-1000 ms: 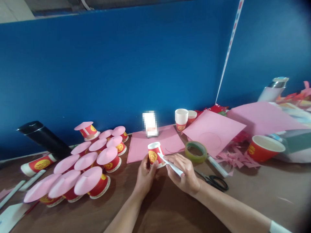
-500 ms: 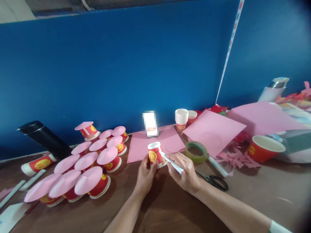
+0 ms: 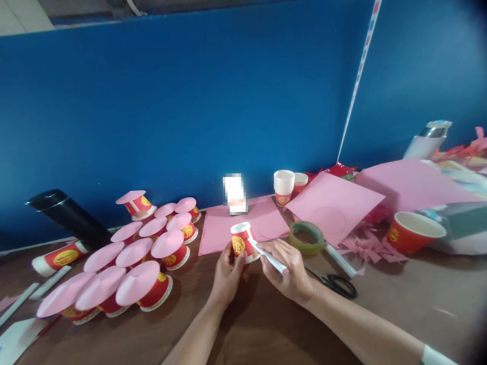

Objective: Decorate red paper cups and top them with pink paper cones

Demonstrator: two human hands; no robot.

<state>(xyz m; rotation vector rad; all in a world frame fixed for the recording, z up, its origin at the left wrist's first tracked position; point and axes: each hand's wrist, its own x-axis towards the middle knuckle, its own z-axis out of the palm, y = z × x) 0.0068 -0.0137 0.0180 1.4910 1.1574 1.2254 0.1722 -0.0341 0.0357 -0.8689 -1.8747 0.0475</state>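
Blue partition (image 3: 190, 101) backing a brown tabletop (image 3: 262, 334), viewed from above its near edge. At the middle, a red cup (image 3: 240, 244) with a yellow emblem is held, white end uppermost; the left hand (image 3: 226, 274) grasps its lower side between thumb and fingers. The right hand (image 3: 287, 271) grips a white pen-shaped tool (image 3: 274, 261), its tip at the cup's side by a white stripe; whether it touches cannot be told. Behind the cup, toward the far edge, lie pink sheets (image 3: 262, 218) bearing a pixelated bright object (image 3: 236, 195). Rows of cone-topped cups (image 3: 137, 284) occupy the left half, with a black flask (image 3: 72, 218) slanting beyond them. Right of centre, a tape roll (image 3: 307, 248) sits close beside the right hand, and black-handled scissors (image 3: 331, 280) lie just beyond the right forearm, hemming that side. Stacked cups (image 3: 284, 187) stand near the far edge; toward the right edge are pink shreds (image 3: 375, 248) and a wide red bowl (image 3: 411, 241).
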